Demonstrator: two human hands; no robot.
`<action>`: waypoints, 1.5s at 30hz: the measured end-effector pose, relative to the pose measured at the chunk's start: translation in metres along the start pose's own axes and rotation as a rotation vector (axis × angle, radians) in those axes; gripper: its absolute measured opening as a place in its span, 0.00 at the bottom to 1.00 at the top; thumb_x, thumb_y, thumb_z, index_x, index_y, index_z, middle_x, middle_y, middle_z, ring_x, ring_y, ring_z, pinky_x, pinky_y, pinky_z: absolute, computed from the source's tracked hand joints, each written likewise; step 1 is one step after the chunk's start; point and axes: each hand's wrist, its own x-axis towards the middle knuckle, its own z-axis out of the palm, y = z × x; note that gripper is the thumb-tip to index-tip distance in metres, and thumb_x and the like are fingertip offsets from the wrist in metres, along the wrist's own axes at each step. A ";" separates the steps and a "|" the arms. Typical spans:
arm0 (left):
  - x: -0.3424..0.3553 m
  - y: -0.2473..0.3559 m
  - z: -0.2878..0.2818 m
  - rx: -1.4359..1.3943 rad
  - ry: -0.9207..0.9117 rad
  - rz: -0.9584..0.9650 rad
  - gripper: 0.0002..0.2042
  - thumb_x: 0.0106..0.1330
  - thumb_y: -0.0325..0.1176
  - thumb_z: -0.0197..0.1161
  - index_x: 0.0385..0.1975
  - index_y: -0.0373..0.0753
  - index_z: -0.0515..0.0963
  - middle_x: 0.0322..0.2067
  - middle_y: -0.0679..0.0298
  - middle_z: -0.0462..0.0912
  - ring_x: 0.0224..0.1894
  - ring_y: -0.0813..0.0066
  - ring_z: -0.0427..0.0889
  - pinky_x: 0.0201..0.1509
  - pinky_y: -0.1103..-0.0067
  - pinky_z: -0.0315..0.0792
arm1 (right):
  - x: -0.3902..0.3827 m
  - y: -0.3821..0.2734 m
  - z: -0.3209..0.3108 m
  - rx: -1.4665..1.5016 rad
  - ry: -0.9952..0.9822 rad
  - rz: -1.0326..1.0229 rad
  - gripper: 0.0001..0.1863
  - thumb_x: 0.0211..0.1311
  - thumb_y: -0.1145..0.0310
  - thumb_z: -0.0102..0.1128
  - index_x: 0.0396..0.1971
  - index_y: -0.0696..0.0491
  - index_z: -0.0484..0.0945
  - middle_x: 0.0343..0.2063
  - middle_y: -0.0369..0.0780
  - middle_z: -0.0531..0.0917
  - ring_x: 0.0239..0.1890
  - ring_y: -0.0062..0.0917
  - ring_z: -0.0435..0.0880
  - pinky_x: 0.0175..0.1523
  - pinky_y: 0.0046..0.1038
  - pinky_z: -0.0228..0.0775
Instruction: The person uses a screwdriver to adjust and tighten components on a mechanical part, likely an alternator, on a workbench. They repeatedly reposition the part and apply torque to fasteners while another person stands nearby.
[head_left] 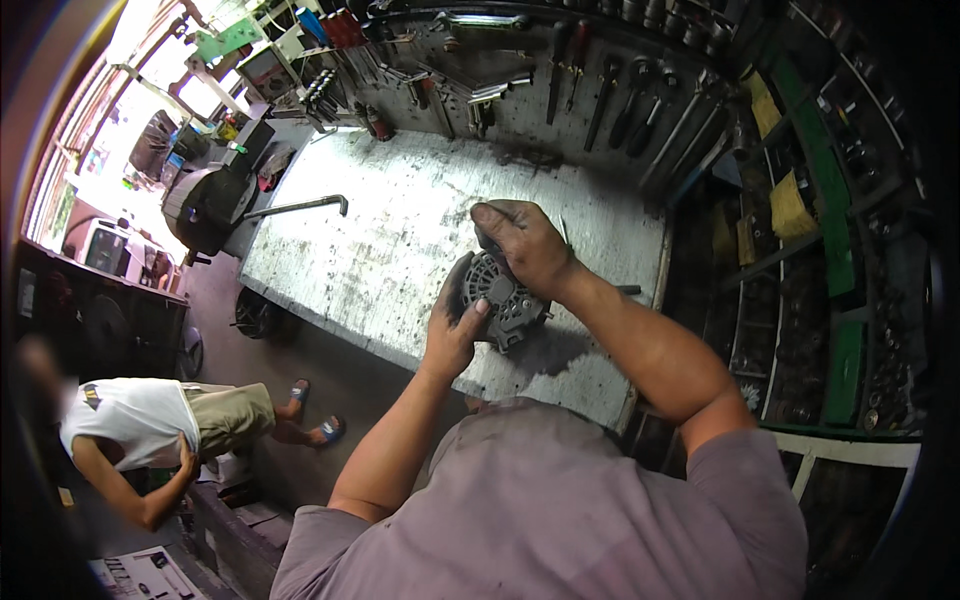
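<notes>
My left hand (452, 328) grips an alternator (490, 282) from its left side, the thumb lying across its slotted, round grey end cover. The alternator is held over the near right part of the workbench (370, 225). At its far edge is my right hand (528, 243), fingers curled in and thumb pointing left. Whatever those fingers close on is hidden. Both hands are blackened with grime. Beyond my right wrist, a thin rod (563, 231) shows in part. A short dark handle (628, 289) lies to the right of my forearm.
A long bar with a bent end (318, 203) lies across the bench's left side, by a dark vise-like machine (205, 208). Wrenches and screwdrivers (572, 65) hang at the back. Parts shelves (825, 220) stand on the right. Another person (150, 420) is at lower left.
</notes>
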 end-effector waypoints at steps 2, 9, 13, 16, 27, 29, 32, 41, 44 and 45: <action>-0.002 0.002 0.002 0.053 0.025 0.028 0.43 0.71 0.45 0.73 0.81 0.30 0.62 0.74 0.43 0.72 0.78 0.54 0.71 0.82 0.63 0.63 | -0.012 -0.001 -0.014 -0.069 0.039 -0.190 0.21 0.83 0.56 0.62 0.39 0.61 0.85 0.28 0.39 0.85 0.33 0.22 0.79 0.45 0.32 0.75; 0.002 0.053 0.005 0.813 -0.115 0.541 0.18 0.64 0.33 0.78 0.54 0.46 0.90 0.70 0.53 0.78 0.76 0.42 0.72 0.82 0.48 0.63 | -0.090 0.044 -0.093 -0.612 0.261 0.002 0.14 0.75 0.63 0.68 0.49 0.59 0.86 0.38 0.50 0.91 0.43 0.40 0.93 0.53 0.38 0.82; 0.004 0.068 0.020 1.095 -0.305 0.638 0.18 0.66 0.41 0.78 0.55 0.50 0.90 0.71 0.59 0.78 0.78 0.46 0.71 0.83 0.39 0.56 | -0.127 0.137 -0.103 -1.053 0.126 0.276 0.26 0.74 0.71 0.61 0.70 0.49 0.80 0.67 0.54 0.81 0.72 0.49 0.79 0.73 0.45 0.75; 0.004 0.069 0.020 1.137 -0.328 0.636 0.20 0.65 0.43 0.78 0.57 0.50 0.89 0.72 0.59 0.78 0.78 0.46 0.70 0.83 0.39 0.56 | -0.139 0.188 -0.100 -1.218 0.017 0.253 0.30 0.75 0.75 0.47 0.75 0.47 0.76 0.69 0.54 0.78 0.75 0.51 0.75 0.84 0.54 0.56; -0.001 0.059 0.014 0.937 -0.231 0.597 0.30 0.58 0.37 0.83 0.62 0.46 0.83 0.71 0.53 0.77 0.77 0.42 0.71 0.81 0.52 0.66 | -0.126 0.185 -0.112 -0.871 0.137 0.274 0.41 0.70 0.59 0.68 0.82 0.38 0.63 0.69 0.53 0.71 0.66 0.56 0.79 0.73 0.49 0.76; -0.001 0.057 0.011 0.706 -0.150 0.496 0.33 0.57 0.34 0.83 0.66 0.44 0.81 0.71 0.51 0.77 0.76 0.42 0.72 0.80 0.54 0.68 | -0.133 0.179 -0.106 -1.018 0.052 0.205 0.51 0.58 0.54 0.79 0.82 0.40 0.64 0.69 0.53 0.72 0.68 0.55 0.79 0.76 0.48 0.72; -0.002 0.051 0.002 0.687 -0.030 0.543 0.33 0.59 0.29 0.81 0.67 0.38 0.78 0.69 0.48 0.78 0.73 0.46 0.77 0.77 0.59 0.73 | -0.153 0.183 -0.099 -1.148 -0.184 0.152 0.47 0.58 0.51 0.81 0.78 0.40 0.70 0.68 0.54 0.74 0.71 0.52 0.77 0.77 0.49 0.70; -0.008 0.067 -0.020 0.631 0.101 0.589 0.24 0.63 0.20 0.74 0.60 0.34 0.82 0.62 0.49 0.84 0.66 0.51 0.84 0.72 0.63 0.77 | -0.189 0.183 -0.087 -0.797 0.505 0.075 0.26 0.68 0.62 0.74 0.63 0.55 0.83 0.45 0.50 0.89 0.48 0.46 0.90 0.57 0.43 0.82; 0.003 0.086 -0.011 0.659 -0.053 0.606 0.24 0.65 0.20 0.72 0.63 0.36 0.82 0.60 0.49 0.86 0.64 0.50 0.85 0.70 0.63 0.78 | -0.176 0.081 -0.116 -0.563 0.517 -0.056 0.23 0.68 0.63 0.76 0.57 0.60 0.87 0.46 0.51 0.92 0.49 0.36 0.93 0.55 0.37 0.84; 0.007 0.091 -0.007 0.671 -0.125 0.599 0.23 0.68 0.22 0.70 0.65 0.39 0.82 0.60 0.50 0.86 0.65 0.49 0.84 0.71 0.62 0.78 | -0.175 0.039 -0.125 -0.577 0.440 -0.173 0.24 0.67 0.63 0.78 0.58 0.62 0.86 0.47 0.51 0.93 0.50 0.33 0.93 0.56 0.34 0.84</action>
